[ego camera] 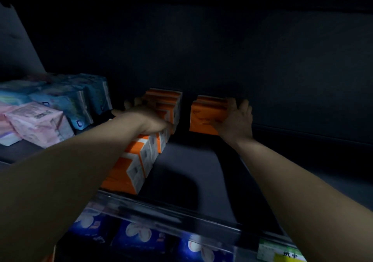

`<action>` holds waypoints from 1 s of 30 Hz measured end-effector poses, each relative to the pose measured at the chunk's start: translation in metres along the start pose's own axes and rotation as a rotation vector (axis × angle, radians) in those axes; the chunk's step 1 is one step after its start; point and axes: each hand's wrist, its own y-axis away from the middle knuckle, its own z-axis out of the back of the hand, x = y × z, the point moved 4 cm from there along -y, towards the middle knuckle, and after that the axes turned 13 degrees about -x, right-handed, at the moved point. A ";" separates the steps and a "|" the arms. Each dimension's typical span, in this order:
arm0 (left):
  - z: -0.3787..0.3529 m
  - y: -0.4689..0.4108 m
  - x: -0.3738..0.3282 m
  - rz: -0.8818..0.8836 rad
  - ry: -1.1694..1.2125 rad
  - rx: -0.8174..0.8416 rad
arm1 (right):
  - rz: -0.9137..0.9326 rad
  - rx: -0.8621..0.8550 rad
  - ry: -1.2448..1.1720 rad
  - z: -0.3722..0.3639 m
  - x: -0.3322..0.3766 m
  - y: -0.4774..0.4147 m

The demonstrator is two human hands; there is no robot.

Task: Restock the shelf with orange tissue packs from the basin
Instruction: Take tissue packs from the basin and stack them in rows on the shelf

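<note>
Two arms reach over the front rail [181,218] onto the shelf [191,171], the left hand [149,120] lying on the row of orange packs [137,160] that runs front to back; its fingers are too blurred to tell. Farther back, the right hand [236,120] holds a loose orange pack [203,118], fingers curled round its right end. It stands right of the row across a narrow gap, so it likely needs sliding left.

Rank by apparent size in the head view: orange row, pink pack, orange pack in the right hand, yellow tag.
1. orange row
2. pink pack
3. orange pack, held by right hand; farther back, so real size unsure
4. yellow tag, cut off
</note>
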 end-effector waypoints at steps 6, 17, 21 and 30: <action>-0.003 0.001 0.002 -0.051 0.004 -0.029 | -0.047 0.025 -0.032 -0.004 -0.003 0.000; 0.014 0.016 0.011 -0.095 0.087 -0.110 | 0.010 0.103 0.049 0.022 0.011 0.015; 0.036 0.046 0.027 -0.236 0.111 -0.331 | 0.074 0.147 0.055 0.042 0.029 0.034; 0.075 0.155 0.117 -0.284 0.230 -0.450 | 0.367 0.133 -0.143 0.102 0.128 0.123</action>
